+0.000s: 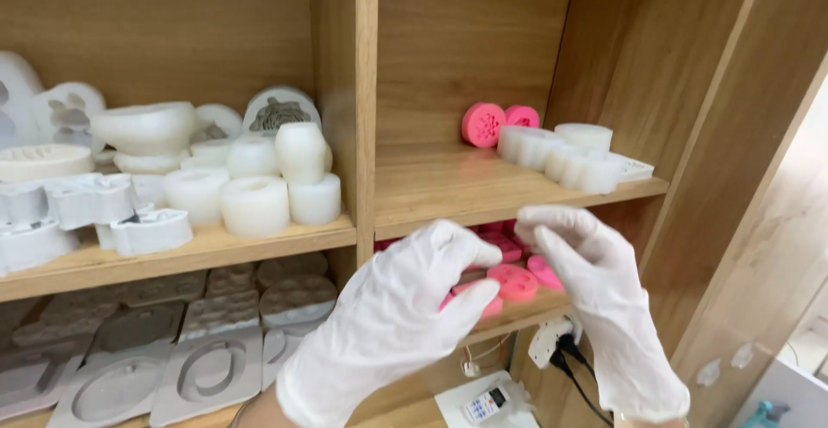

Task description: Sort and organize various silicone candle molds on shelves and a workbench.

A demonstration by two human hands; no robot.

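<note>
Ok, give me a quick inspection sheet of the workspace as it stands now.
Surface: wooden shelf unit, several compartments.
Job's things: pink round moulds on the lower right shelf, just behind both hands.
Clutter: white silicone moulds crowd the upper left shelf; flat grey moulds below; white moulds and two pink discs upper right.
Grippers: left hand and right hand gloved in white, raised, holding nothing visible.
Cables: black cable runs from a white power strip.
Surroundings: remote control lower down; wooden side panel at right.
</note>
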